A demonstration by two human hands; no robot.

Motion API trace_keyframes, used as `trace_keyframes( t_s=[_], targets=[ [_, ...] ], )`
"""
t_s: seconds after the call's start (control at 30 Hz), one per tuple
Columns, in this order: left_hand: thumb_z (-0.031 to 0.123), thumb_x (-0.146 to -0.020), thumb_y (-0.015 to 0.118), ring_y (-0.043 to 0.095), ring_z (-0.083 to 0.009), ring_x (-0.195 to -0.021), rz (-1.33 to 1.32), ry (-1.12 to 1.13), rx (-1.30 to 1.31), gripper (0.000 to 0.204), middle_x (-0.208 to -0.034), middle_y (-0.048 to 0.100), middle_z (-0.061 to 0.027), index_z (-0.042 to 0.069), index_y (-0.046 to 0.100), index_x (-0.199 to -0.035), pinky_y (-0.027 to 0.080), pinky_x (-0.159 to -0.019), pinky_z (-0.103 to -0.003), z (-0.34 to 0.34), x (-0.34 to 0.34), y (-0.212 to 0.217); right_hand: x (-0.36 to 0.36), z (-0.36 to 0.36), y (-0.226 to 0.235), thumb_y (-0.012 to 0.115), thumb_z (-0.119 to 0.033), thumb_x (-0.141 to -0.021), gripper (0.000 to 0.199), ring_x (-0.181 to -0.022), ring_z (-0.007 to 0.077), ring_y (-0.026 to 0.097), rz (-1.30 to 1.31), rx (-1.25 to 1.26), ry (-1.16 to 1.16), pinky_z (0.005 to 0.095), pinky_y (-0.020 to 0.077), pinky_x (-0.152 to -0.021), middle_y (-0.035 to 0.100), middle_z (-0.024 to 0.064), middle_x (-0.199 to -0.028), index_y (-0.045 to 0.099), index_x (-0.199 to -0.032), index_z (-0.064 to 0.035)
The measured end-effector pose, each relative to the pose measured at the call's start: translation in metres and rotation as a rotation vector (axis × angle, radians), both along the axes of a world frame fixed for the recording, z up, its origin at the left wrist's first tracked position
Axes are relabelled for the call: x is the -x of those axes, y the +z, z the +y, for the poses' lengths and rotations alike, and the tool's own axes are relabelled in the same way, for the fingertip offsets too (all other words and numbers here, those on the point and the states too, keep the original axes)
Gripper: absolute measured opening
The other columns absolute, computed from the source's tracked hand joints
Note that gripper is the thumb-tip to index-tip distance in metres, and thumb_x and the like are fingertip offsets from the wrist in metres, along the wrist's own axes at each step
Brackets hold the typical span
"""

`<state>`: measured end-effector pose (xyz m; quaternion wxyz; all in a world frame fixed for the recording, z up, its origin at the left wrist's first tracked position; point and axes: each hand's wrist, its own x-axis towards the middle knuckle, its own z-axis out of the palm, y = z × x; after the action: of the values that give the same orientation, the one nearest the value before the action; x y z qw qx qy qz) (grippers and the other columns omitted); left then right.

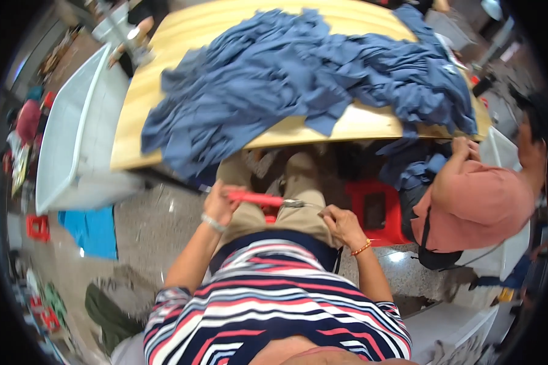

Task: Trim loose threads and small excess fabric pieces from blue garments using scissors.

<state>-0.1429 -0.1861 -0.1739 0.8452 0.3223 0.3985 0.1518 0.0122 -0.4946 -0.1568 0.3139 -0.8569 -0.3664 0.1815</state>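
Observation:
My left hand (220, 205) is closed round one end of a slim tool with a red handle (256, 198). Its short metal end (293, 204) points right, across my lap; I cannot make out its exact kind. Over my right thigh, my right hand (345, 226) has its thumb and fingers drawn together near the metal end but apart from it. What those fingers pinch, if anything, is too small to tell. Beyond both hands, a large heap of blue cloth (256, 85) covers much of the table, its folds hanging over the near edge.
The pale wooden table (137, 131) spans the far side of my knees. At left stands a big white bin (82, 115), with a blue sheet (91, 231) on the floor. A person in a salmon top (481, 204) sits close at right, beside a red stool (389, 213).

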Motion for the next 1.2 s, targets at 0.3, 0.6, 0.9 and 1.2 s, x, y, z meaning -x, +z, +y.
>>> trace_keyframes(
  t_s=[0.3,0.6,0.9,1.2],
  targets=[
    [0.036,-0.097,0.039,0.060,-0.0197,-0.059,-0.231,0.506,0.278,0.039,-0.081,0.065,-0.0105,0.003,0.059,-0.095,0.056,-0.052,-0.026,0.109,0.064,-0.090,-0.083,-0.011,-0.027,0.059,-0.022,-0.085,0.015,-0.084,0.0323,0.061,-0.387,0.214,-0.308,0.0442,0.0510,-0.073,0.066,0.0129,-0.082,0.064,-0.081,-0.0078],
    [0.031,-0.098,0.035,0.065,-0.0278,-0.078,-0.135,1.116,0.193,0.048,-0.098,0.064,-0.0206,-0.013,0.054,-0.103,0.060,-0.070,-0.032,0.165,0.222,-0.131,-0.157,0.029,-0.088,0.060,-0.027,-0.084,0.029,-0.099,0.0364,0.062,-0.116,0.681,-0.423,0.0442,0.0520,-0.082,0.065,0.0189,-0.108,0.067,-0.104,-0.0060],
    [0.035,-0.101,0.028,0.063,-0.0353,-0.094,-0.218,1.445,0.001,0.059,-0.111,0.058,-0.0268,-0.019,0.043,-0.120,0.058,-0.084,-0.040,0.150,0.324,-0.130,-0.066,0.187,-0.023,0.041,-0.029,-0.094,0.038,-0.083,0.0384,0.064,-0.094,0.164,0.286,0.0489,0.0498,-0.075,0.066,0.0230,-0.088,0.067,-0.090,-0.0023],
    [0.023,-0.098,0.030,0.065,-0.0384,-0.093,-0.399,1.726,-0.243,0.049,-0.106,0.062,-0.0285,-0.017,0.050,-0.116,0.059,-0.072,-0.041,0.132,0.470,-0.089,0.067,0.280,-0.007,0.047,-0.020,-0.094,0.017,-0.085,0.0347,0.057,0.131,-0.530,0.694,0.0407,0.0461,-0.077,0.057,0.0157,-0.086,0.054,-0.095,-0.0046]
  ],
)
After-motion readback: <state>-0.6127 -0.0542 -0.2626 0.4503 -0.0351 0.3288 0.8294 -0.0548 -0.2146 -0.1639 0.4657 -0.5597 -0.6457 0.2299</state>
